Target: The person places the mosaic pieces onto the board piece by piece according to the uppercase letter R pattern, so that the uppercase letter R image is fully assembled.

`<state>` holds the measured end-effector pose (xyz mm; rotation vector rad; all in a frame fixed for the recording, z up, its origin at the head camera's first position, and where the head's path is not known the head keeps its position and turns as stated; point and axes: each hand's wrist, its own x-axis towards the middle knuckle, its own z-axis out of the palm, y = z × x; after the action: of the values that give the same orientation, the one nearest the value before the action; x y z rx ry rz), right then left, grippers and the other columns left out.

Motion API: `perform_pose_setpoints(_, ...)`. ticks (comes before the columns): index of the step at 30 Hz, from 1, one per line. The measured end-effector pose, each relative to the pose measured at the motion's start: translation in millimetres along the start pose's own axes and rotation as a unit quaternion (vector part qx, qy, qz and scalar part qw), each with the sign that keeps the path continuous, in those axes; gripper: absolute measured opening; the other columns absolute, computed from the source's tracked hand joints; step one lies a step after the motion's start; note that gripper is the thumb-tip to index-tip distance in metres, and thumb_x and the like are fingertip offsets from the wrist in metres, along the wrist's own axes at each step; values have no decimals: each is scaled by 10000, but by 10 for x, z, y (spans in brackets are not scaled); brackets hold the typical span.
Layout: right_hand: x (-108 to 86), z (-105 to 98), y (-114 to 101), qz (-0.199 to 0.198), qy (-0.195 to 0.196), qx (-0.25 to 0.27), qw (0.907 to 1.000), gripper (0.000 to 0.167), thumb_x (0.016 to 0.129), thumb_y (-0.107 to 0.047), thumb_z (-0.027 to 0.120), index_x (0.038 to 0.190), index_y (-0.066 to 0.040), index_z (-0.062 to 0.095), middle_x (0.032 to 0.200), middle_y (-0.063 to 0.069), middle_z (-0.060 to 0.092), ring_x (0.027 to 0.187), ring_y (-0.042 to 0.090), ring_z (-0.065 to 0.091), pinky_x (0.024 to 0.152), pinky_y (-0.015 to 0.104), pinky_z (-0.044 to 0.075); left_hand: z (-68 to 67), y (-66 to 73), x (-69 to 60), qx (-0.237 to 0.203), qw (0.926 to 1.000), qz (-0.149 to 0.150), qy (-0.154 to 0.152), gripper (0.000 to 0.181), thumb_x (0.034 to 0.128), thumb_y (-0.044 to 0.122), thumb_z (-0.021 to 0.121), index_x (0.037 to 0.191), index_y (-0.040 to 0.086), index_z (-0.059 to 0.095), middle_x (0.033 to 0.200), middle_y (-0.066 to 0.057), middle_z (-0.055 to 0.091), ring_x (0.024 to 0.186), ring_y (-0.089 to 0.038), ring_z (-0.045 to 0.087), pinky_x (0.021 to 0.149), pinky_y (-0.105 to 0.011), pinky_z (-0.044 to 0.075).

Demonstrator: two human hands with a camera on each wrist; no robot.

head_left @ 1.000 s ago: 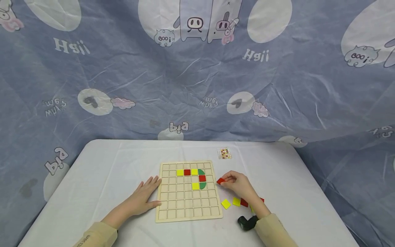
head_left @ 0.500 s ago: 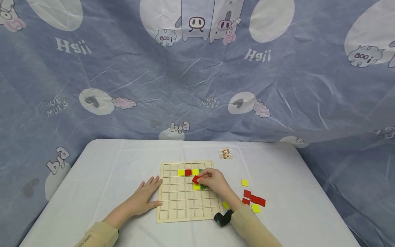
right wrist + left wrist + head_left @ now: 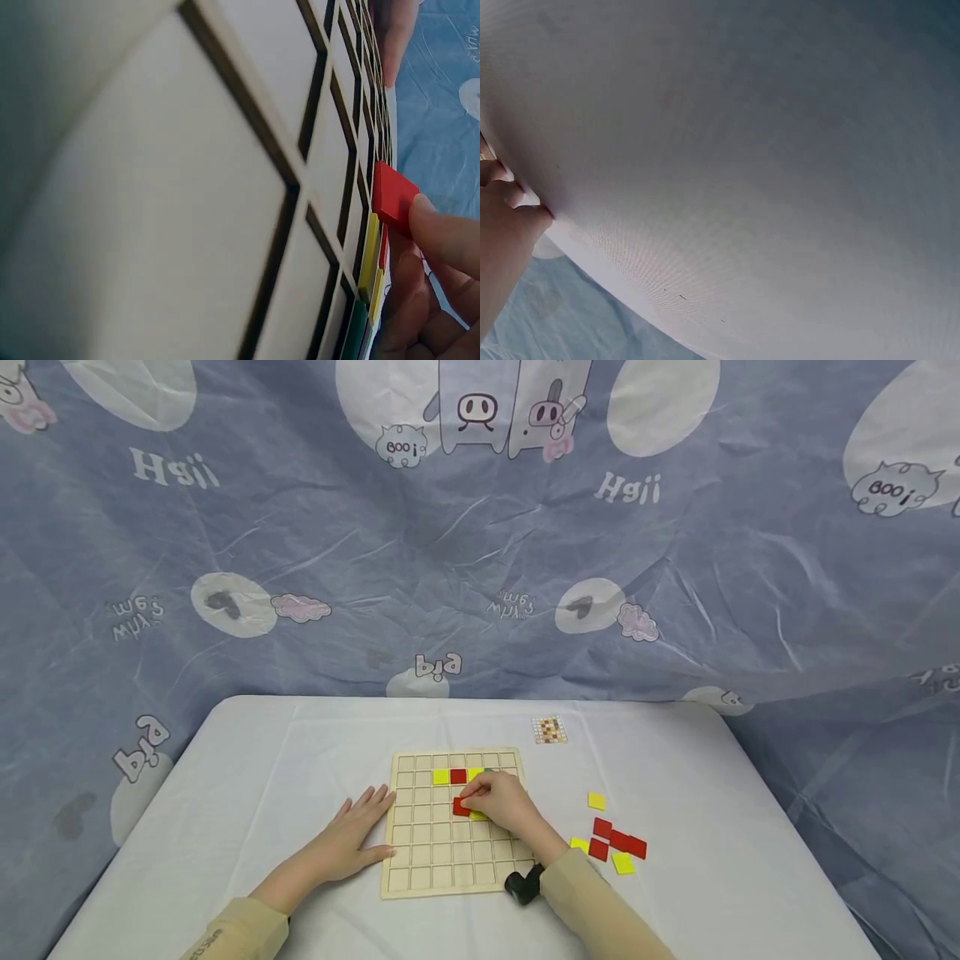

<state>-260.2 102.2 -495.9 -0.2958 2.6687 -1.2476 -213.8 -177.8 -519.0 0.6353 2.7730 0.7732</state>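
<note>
Tile (image 3: pixel 393 196), flat, square and bright red, over a pale gridded board (image 3: pixel 431 857)

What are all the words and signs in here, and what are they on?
"BOO¡": on the hanging cloth.
"Haii", I think: on the cloth.
"Why me?", upside down: on the cloth.
"Pig", probably, upside down or tilted: on the cloth.
The marks on the left sleeve are too blurred to read.
The little card is too small to tell.
I see no writing on the red tile or wooden board.
</note>
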Motion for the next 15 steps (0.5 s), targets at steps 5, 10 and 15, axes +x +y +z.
perform_pose_setpoints(5, -15, 25, -78, -58, 19, -262, 9996, 43, 845, -166, 780, 841, -132, 754, 783, -45, 673, 677, 92, 541, 623, 239, 464, -8, 1, -5, 25, 10000, 8, 2, 844, 898, 442, 678, 1537, 36, 305, 1617, -196, 232, 1504, -424, 155, 1191, -652, 103)
perform_pose_setpoints(10, -30, 54, -119, -66, 54, -471, 9989, 55, 835, -165, 790, 809, -142, 747, 805, -34, 648, 705, 100, 526, 625, 244, 455, -8, 1, -5, 8, 10000, -1, -3, 841, 899, 435, 681, 1536, 33, 306, 1616, -199, 231, 1504, -425, 155, 1192, -651, 103)
perform_pose_setpoints(15, -36, 74, -116, -93, 59, -588, 9982, 54, 814, -127, 803, 815, -116, 750, 842, -11, 607, 742, 108, 509, 638, 236, 450, -1, -5, 0, 42, 10000, 5, -12, 842, 900, 437, 679, 1538, 37, 302, 1618, -195, 228, 1506, -420, 152, 1193, -648, 100)
